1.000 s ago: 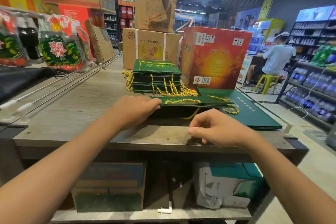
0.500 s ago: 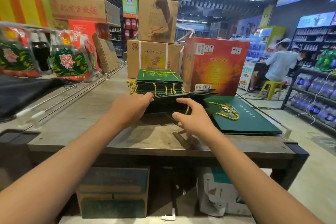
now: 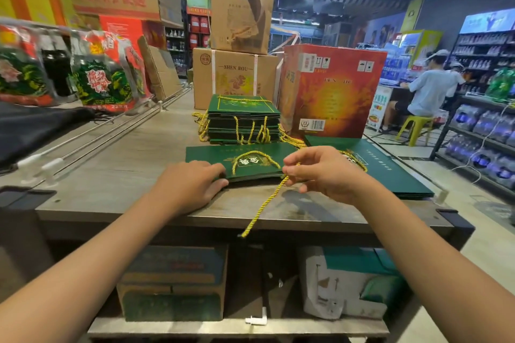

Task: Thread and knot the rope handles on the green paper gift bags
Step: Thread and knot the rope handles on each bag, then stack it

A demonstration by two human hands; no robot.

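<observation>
bag [image 3: 239, 160] lies flat on the table [image 3: 117, 175] near its front edge, one rope loop already on its face. left hand [image 3: 192, 185] pins the near left corner with flat, uncurled fingers; right hand [image 3: 320, 171] pinches the loose gold rope [image 3: 264, 206] trailing over the edge. best keep the bag pressed down and draw the rope snug before knotting.

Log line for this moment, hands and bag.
left hand: holds green bag flat on table | right hand: pinches yellow rope | rope tail: hangs past table edge
</observation>
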